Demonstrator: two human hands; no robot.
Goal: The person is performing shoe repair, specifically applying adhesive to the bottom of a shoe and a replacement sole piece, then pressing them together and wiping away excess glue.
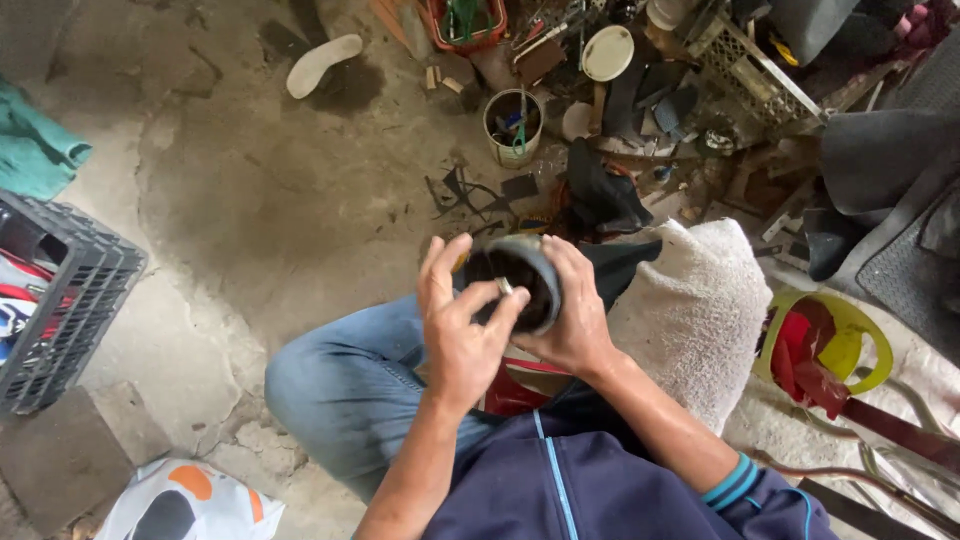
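Your right hand (572,312) gripped a dark shoe (520,278) over your lap while your left hand (462,330) pinched a small metal tool (505,287) at its opening. The repair looked under way, not finished, with the shoe in hand. A pale cloth (700,310) covered your knee; a tin can (514,125) and scraps littered the concrete floor (250,200) beyond.

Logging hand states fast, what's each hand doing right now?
Left hand: pinching a small metal piece at the dark shoe's opening.
Right hand: closed around the dark shoe.
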